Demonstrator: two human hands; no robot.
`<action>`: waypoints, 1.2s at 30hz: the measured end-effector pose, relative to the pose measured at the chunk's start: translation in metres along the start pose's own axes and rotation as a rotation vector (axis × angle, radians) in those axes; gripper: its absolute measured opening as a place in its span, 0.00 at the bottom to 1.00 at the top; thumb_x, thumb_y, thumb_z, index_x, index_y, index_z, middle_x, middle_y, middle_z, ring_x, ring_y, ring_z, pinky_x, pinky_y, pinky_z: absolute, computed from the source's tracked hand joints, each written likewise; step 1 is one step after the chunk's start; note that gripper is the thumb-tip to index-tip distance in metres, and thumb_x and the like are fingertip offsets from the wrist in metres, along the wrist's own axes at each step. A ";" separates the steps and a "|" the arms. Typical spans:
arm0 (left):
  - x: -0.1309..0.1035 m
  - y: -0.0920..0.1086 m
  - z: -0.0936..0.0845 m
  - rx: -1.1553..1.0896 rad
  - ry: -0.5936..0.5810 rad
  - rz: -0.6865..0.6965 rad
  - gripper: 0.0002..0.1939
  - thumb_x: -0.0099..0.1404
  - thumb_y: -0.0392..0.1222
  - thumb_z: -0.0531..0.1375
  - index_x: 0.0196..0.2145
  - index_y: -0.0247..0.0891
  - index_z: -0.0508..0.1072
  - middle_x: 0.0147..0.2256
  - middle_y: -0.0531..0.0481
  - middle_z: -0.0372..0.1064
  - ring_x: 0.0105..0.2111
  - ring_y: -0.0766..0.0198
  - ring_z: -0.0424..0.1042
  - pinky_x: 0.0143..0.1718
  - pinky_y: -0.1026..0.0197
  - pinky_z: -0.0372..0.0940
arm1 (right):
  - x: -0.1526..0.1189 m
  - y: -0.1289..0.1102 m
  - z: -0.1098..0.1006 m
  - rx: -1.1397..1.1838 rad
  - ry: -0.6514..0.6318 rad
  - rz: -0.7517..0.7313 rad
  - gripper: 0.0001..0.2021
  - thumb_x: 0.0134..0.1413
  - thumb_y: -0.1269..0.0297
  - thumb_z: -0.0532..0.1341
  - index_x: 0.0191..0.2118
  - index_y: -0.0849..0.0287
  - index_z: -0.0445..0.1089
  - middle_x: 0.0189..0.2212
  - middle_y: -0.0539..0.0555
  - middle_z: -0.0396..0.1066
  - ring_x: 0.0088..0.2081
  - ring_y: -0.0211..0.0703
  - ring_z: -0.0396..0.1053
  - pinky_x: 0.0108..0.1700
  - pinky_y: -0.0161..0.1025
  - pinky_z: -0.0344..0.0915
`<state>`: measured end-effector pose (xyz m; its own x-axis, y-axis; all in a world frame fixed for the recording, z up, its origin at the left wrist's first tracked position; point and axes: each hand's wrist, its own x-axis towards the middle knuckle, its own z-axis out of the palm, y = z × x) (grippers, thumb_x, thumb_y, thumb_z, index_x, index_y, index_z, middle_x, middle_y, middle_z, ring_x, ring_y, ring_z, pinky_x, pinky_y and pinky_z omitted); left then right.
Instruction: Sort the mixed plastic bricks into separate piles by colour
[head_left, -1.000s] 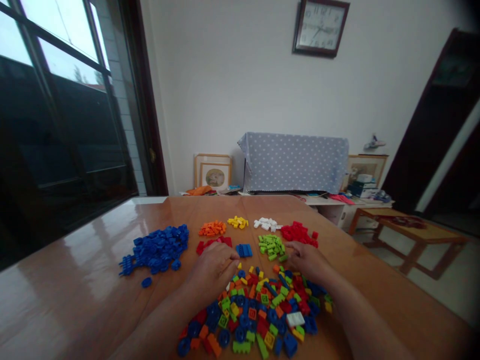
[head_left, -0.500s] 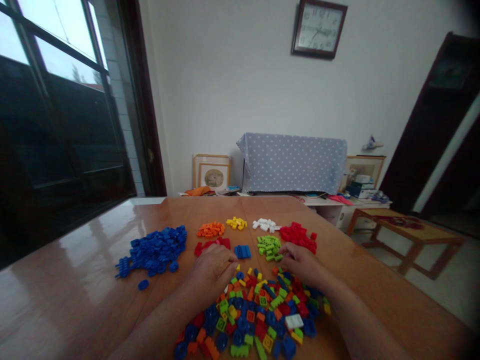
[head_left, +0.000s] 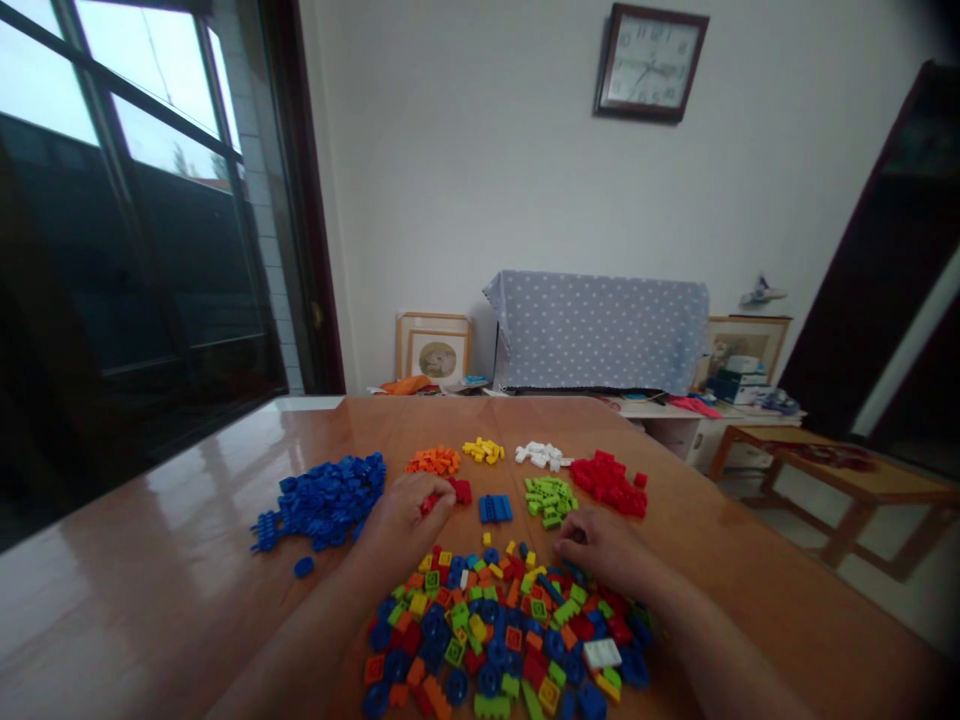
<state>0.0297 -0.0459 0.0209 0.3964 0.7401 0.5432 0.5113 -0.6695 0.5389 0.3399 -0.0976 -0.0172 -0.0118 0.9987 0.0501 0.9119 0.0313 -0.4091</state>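
My left hand [head_left: 409, 515] is over the small red pile [head_left: 463, 491], its fingers bent together; what they hold, if anything, is hidden. At the top edge of the mixed brick pile [head_left: 499, 630], below the lime-green pile [head_left: 550, 500], is my right hand [head_left: 592, 540]. Its fingers are curled, with a small dark thing possibly between them. Flat blue bricks [head_left: 495, 508] lie between my hands. A large blue pile [head_left: 322, 500] is left of my left hand.
Orange [head_left: 433, 460], yellow [head_left: 484, 450], white [head_left: 541, 456] and red [head_left: 609, 482] piles form a row farther back on the wooden table [head_left: 187, 560]. A round blue piece [head_left: 304, 567] lies alone at the left. A cloth-covered object [head_left: 600, 330] stands beyond.
My left hand has moved left and up, onto the small red pile. My right hand has dropped slightly, away from the lime-green pile. The camera view has turned a little to the left.
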 end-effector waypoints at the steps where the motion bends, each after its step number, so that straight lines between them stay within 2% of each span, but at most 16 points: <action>1: 0.001 -0.003 -0.003 -0.011 0.025 -0.024 0.10 0.67 0.45 0.55 0.33 0.41 0.74 0.35 0.50 0.73 0.38 0.59 0.70 0.42 0.60 0.59 | 0.001 0.000 0.001 0.000 0.004 0.011 0.10 0.50 0.56 0.62 0.32 0.56 0.75 0.33 0.52 0.74 0.33 0.42 0.67 0.30 0.34 0.52; 6: 0.004 -0.020 -0.018 -0.121 0.169 -0.162 0.10 0.64 0.47 0.57 0.32 0.41 0.75 0.33 0.51 0.74 0.37 0.59 0.71 0.39 0.61 0.59 | 0.005 0.000 0.008 -0.002 0.018 0.063 0.07 0.48 0.61 0.62 0.30 0.57 0.75 0.31 0.52 0.74 0.31 0.41 0.67 0.28 0.34 0.51; 14: 0.005 -0.036 -0.036 -0.398 0.387 -0.390 0.14 0.59 0.52 0.61 0.31 0.38 0.75 0.26 0.54 0.70 0.28 0.64 0.66 0.31 0.64 0.58 | 0.009 -0.005 0.008 -0.032 0.035 -0.030 0.07 0.48 0.63 0.61 0.27 0.58 0.75 0.31 0.53 0.74 0.33 0.41 0.68 0.32 0.34 0.56; 18: 0.004 -0.044 -0.040 -0.682 0.501 -0.530 0.15 0.56 0.51 0.63 0.32 0.36 0.75 0.30 0.50 0.73 0.31 0.64 0.68 0.33 0.64 0.59 | 0.014 -0.017 0.004 0.003 0.018 -0.107 0.08 0.51 0.62 0.59 0.29 0.58 0.75 0.30 0.52 0.74 0.32 0.41 0.68 0.33 0.34 0.57; 21: 0.004 -0.051 -0.041 -0.863 0.548 -0.633 0.16 0.53 0.50 0.64 0.34 0.35 0.74 0.34 0.47 0.75 0.35 0.62 0.71 0.34 0.63 0.60 | 0.025 -0.036 0.007 0.033 -0.028 -0.195 0.08 0.52 0.63 0.58 0.31 0.57 0.75 0.29 0.51 0.75 0.32 0.41 0.69 0.33 0.34 0.58; 24: 0.005 -0.060 -0.041 -0.962 0.572 -0.721 0.17 0.53 0.50 0.64 0.36 0.36 0.74 0.36 0.46 0.75 0.36 0.62 0.72 0.33 0.63 0.60 | 0.046 -0.062 0.014 0.047 -0.044 -0.233 0.09 0.53 0.62 0.58 0.33 0.57 0.75 0.28 0.50 0.75 0.30 0.41 0.69 0.31 0.34 0.58; 29: 0.006 -0.065 -0.045 -1.048 0.619 -0.827 0.16 0.52 0.48 0.64 0.36 0.36 0.73 0.36 0.46 0.76 0.35 0.63 0.73 0.31 0.64 0.59 | 0.097 -0.109 0.030 0.005 0.011 -0.251 0.10 0.54 0.63 0.57 0.36 0.57 0.76 0.30 0.50 0.76 0.32 0.40 0.70 0.32 0.33 0.57; 36: 0.006 -0.066 -0.047 -1.093 0.637 -0.864 0.15 0.52 0.48 0.64 0.34 0.37 0.72 0.33 0.47 0.75 0.33 0.63 0.74 0.30 0.64 0.59 | 0.166 -0.156 0.056 -0.046 0.013 -0.242 0.08 0.53 0.65 0.59 0.33 0.59 0.76 0.29 0.52 0.77 0.30 0.38 0.68 0.32 0.32 0.56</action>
<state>-0.0369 -0.0002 0.0192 -0.2464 0.9572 -0.1521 -0.5004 0.0088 0.8658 0.1725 0.0660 0.0039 -0.2273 0.9616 0.1536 0.9007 0.2675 -0.3423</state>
